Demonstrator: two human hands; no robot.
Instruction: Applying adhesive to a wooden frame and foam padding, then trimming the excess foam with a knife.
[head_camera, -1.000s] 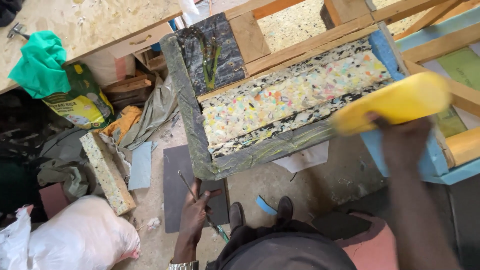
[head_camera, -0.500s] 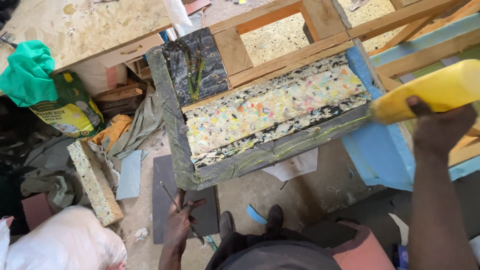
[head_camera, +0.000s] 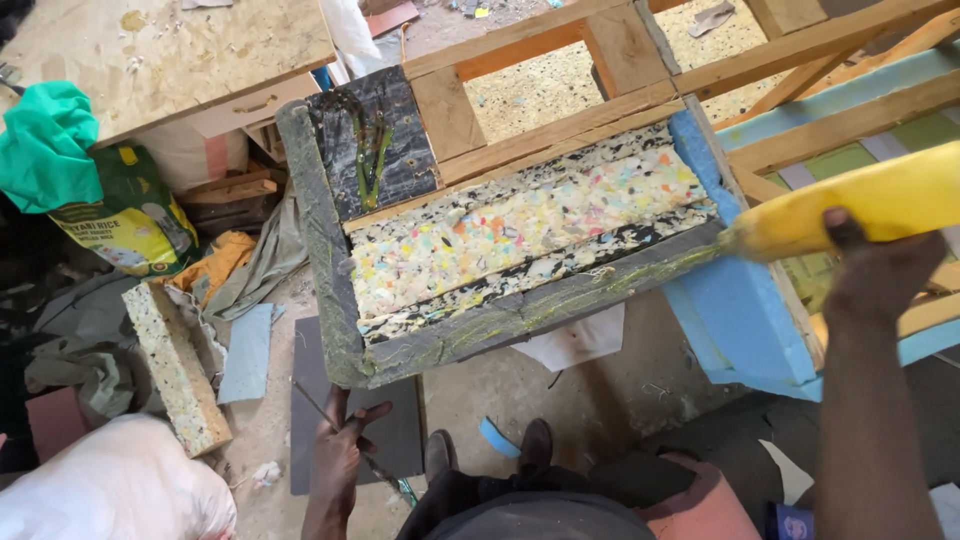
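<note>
Your right hand (head_camera: 880, 265) is gripping a yellow bottle (head_camera: 860, 205), its tip touching the grey foam edge (head_camera: 520, 315) of the wooden frame (head_camera: 620, 60). Your left hand (head_camera: 340, 450) is pinching a thin stick (head_camera: 345, 440), hanging over bare floor (head_camera: 510, 385) just below the frame's corner.

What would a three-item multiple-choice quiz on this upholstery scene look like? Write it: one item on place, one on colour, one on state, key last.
1. Where is the green cloth?
A. draped over the printed sack at far left
B. on the foam seat
C. under the shoes

2. What colour is the bottle in the right hand?
A. red
B. yellow
C. white

3. How is the left hand occupied?
A. empty and flat
B. holding a thin stick-like tool
C. gripping the wooden frame

Key: 1 A, the cloth hangs over the sack; 2 B, the bottle's body is plainly yellow; 3 B, fingers close round a thin rod below the foam edge.
</note>
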